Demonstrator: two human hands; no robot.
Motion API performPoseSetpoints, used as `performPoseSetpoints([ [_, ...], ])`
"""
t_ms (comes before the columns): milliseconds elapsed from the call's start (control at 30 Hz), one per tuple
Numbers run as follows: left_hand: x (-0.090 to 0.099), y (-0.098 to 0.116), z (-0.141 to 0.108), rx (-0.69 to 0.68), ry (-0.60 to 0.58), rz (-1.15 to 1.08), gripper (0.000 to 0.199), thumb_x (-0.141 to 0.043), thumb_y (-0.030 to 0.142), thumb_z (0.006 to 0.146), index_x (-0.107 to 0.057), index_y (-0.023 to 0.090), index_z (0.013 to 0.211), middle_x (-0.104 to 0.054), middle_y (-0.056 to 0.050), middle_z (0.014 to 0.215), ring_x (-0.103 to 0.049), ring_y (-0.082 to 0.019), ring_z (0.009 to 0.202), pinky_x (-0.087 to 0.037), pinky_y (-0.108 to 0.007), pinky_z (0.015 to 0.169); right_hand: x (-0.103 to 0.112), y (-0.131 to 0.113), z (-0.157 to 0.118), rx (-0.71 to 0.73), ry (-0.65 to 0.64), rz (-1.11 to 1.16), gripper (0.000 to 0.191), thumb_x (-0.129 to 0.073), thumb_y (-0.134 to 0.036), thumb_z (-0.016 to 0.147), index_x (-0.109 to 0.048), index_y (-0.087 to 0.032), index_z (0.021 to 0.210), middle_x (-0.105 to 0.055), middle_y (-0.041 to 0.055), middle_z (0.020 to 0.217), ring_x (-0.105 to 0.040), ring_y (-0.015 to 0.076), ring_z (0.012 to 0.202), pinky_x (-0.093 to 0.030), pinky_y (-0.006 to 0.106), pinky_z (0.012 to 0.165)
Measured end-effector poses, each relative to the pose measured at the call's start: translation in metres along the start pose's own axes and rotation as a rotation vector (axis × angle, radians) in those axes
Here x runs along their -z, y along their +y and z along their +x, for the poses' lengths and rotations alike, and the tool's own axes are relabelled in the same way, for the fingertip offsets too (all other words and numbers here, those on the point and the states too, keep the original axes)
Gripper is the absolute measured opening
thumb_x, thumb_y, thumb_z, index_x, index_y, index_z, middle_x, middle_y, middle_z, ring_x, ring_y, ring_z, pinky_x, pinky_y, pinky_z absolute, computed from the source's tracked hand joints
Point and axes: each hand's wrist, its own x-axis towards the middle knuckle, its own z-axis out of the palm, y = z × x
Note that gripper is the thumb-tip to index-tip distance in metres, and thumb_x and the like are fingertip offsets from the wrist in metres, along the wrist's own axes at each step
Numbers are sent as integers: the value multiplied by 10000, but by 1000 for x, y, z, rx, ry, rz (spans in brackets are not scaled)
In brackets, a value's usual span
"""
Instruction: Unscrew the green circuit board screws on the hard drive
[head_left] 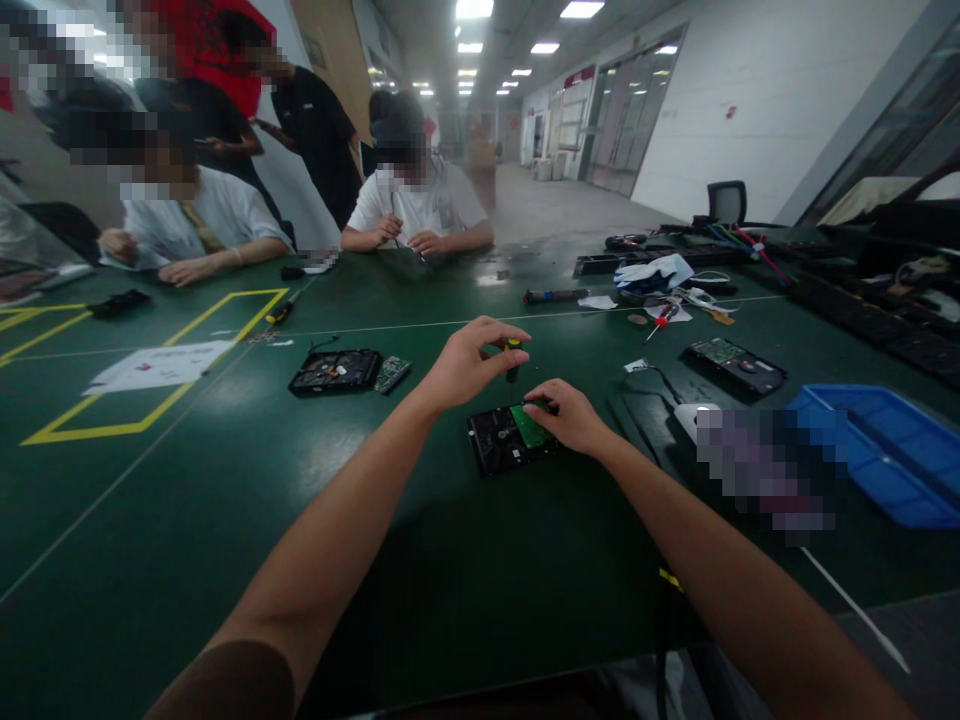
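Observation:
A black hard drive point(496, 442) with a green circuit board point(529, 428) lies on the green table in front of me. Over its far edge, my left hand point(484, 358) pinches the yellow and black handle of a small screwdriver point(513, 362), which stands upright with its tip low by the drive. My right hand point(568, 414) rests at the drive's right side, fingers closed around its far right corner near the board. The fingertips partly hide that corner.
Left of the drive lie another opened drive point(335, 371) and a loose circuit board point(392, 374). To the right are a third drive point(735, 368), a cable point(660, 375) and a blue tray point(892, 455). Several people are across the table point(225, 540).

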Motion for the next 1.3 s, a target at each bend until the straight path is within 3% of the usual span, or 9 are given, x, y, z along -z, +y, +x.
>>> performPoseSetpoints([
  [133, 1, 1, 1, -1, 29, 43, 229, -699, 306, 944, -752, 247, 1159, -680, -73, 1095, -653, -163, 944, -561, -220, 640, 2, 0, 0, -6, 17, 19, 225, -625, -335, 979, -716, -230, 1155, -689, 79, 1136, -663, 204, 1016, -564, 374, 869],
  [233, 2, 1, 0, 21, -30, -10, 259, -628, 263, 974, -730, 226, 1209, -689, -84, 1157, -662, -163, 934, -568, -212, 612, 10, -5, -2, -2, 58, 2, 258, -592, -300, 995, -694, -224, 1219, -690, 89, 1165, -678, 204, 1000, -563, 385, 880],
  [333, 4, 1, 0, 36, -94, -68, 300, -540, 218, 1001, -706, 203, 1250, -699, -89, 1189, -662, -132, 833, -587, -225, 620, 22, -15, -5, 105, 72, -110, 247, -584, -271, 993, -699, -227, 1207, -691, 95, 1197, -640, 245, 1138, -509, 451, 1009],
  [467, 6, 3, 0, 19, -104, -41, 326, -508, 205, 1015, -692, 216, 1284, -702, -83, 1223, -655, -121, 800, -591, -243, 639, 33, -37, -10, 176, -51, -201, 228, -554, -241, 994, -727, -195, 1134, -700, 110, 1124, -638, 257, 1094, -513, 459, 984],
  [600, 7, 7, 0, -48, -30, 137, 263, -627, 259, 984, -728, 231, 1225, -724, -71, 1121, -665, -168, 956, -583, -265, 716, 33, -55, -14, 218, -161, -243, 271, -562, -140, 930, -727, -172, 1142, -681, 123, 1154, -626, 259, 1090, -505, 455, 985],
  [700, 8, 9, 0, -60, 19, 240, 244, -689, 304, 956, -748, 235, 1182, -719, -62, 1052, -664, -167, 936, -571, -278, 749, 31, -60, -14, 220, -205, -281, 335, -565, -93, 882, -720, -158, 1171, -677, 127, 1151, -617, 260, 1073, -496, 449, 976],
  [967, 11, 8, 0, -111, -83, 224, 423, -570, 134, 965, -644, 234, 1369, -670, -89, 1263, -644, -190, 1102, -572, -327, 877, 29, -58, -14, 231, -218, -294, 261, -543, -211, 972, -720, -183, 1160, -663, 120, 1114, -605, 254, 1021, -482, 448, 950],
  [1133, 9, 9, 0, -63, -52, 224, 351, -634, 198, 955, -672, 234, 1302, -674, -78, 1134, -655, -175, 981, -579, -298, 797, 25, -58, -15, 207, -186, -271, 236, -534, -262, 1003, -735, -199, 1111, -665, 120, 1080, -599, 265, 1014, -478, 458, 931],
  [1300, 7, 9, 0, -35, -33, 216, 236, -759, 328, 900, -727, 226, 1111, -656, -55, 1050, -655, -155, 877, -567, -285, 764, 21, -57, -15, 199, -165, -286, 242, -526, -276, 1015, -735, -195, 1107, -660, 120, 1072, -588, 261, 1015, -470, 447, 934],
])
